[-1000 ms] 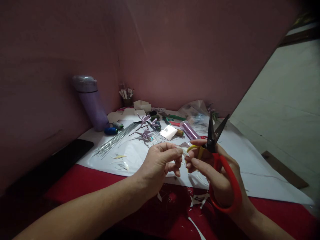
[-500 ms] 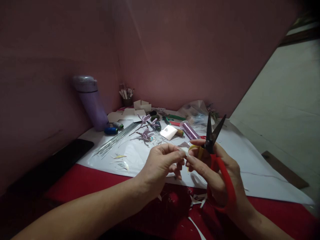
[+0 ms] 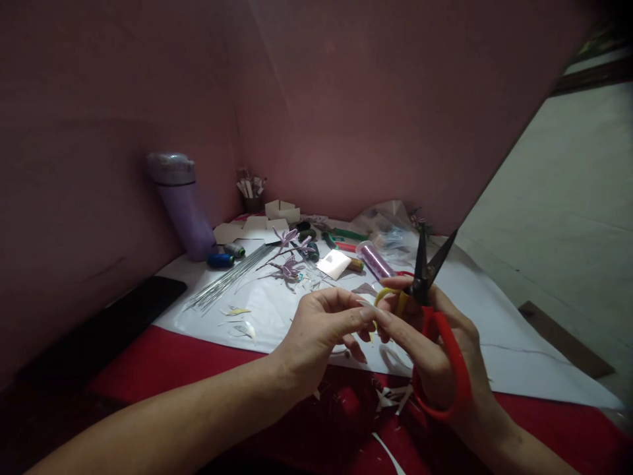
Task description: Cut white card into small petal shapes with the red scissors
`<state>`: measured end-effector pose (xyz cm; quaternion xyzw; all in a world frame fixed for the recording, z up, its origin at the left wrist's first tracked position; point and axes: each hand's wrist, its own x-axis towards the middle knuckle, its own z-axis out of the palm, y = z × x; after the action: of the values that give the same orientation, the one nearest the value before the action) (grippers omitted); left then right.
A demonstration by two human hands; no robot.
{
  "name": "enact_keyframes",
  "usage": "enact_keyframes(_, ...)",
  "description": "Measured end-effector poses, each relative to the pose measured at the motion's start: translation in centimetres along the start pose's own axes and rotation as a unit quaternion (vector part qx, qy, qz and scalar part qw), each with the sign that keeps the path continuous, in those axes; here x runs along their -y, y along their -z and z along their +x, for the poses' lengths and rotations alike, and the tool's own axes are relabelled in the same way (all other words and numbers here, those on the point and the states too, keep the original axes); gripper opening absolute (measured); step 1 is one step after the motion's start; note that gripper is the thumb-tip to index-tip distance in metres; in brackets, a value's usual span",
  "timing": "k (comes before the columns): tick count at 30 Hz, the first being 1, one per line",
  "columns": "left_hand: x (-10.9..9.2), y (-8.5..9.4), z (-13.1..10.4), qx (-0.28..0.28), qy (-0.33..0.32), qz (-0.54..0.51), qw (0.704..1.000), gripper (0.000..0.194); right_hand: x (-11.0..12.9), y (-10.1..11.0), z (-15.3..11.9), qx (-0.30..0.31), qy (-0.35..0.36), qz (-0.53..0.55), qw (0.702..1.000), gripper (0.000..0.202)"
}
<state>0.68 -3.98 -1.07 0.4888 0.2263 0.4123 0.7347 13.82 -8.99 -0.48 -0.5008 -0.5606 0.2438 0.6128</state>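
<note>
Between the fingertips of both hands is a small white paper piece [image 3: 366, 303], mostly covered by the fingers. My left hand [image 3: 326, 323] pinches it from the left, thumb and forefinger together. My right hand [image 3: 440, 349] meets it from the other side with thumb and fingertips. Hooked on that same hand is a pair of scissors [image 3: 448, 389] with red and yellow handles, its dark blades parted and pointing up. Under the hands, white paper scraps [image 3: 393, 396] lie on the red cloth [image 3: 208, 369].
A white sheet [image 3: 534, 363] covers the table. On it are purple wire flowers [image 3: 287, 267], a bundle of wires [image 3: 230, 277], a glitter tube [image 3: 374, 260], a blue thread spool [image 3: 220, 261] and cut paper shapes [image 3: 242, 328]. A purple bottle [image 3: 185, 211] stands left, near a black flat object [image 3: 143, 297].
My right hand and the scissors have shifted slightly to the right and down. The fingertips of both hands have turned a little around the paper piece, which shows less now.
</note>
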Motion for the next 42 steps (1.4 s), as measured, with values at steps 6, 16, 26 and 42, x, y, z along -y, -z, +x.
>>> enact_keyframes(6, 0.2, 0.1, 0.1, -0.004, -0.006, 0.009, 1.000, 0.014, -0.1, 0.0, -0.1, 0.005, -0.004, 0.005, 1.000, 0.020)
enact_keyframes(16, 0.0, -0.1, -0.1, -0.012, -0.004, 0.024, 1.000, 0.014, -0.3, 0.0, -0.1, 0.003, 0.001, 0.010, 1.000, 0.021)
enact_keyframes(26, -0.1, -0.1, 0.0, -0.027, 0.008, 0.002, 1.000, 0.013, 0.0, -0.1, -0.2, -0.005, 0.016, 0.006, 1.000, 0.017)
enact_keyframes(42, -1.7, 0.2, 0.3, -0.102, -0.025, -0.053, 0.993, 0.012, -0.6, -0.4, -0.6, 0.211, -0.162, 0.038, 0.963, 0.048)
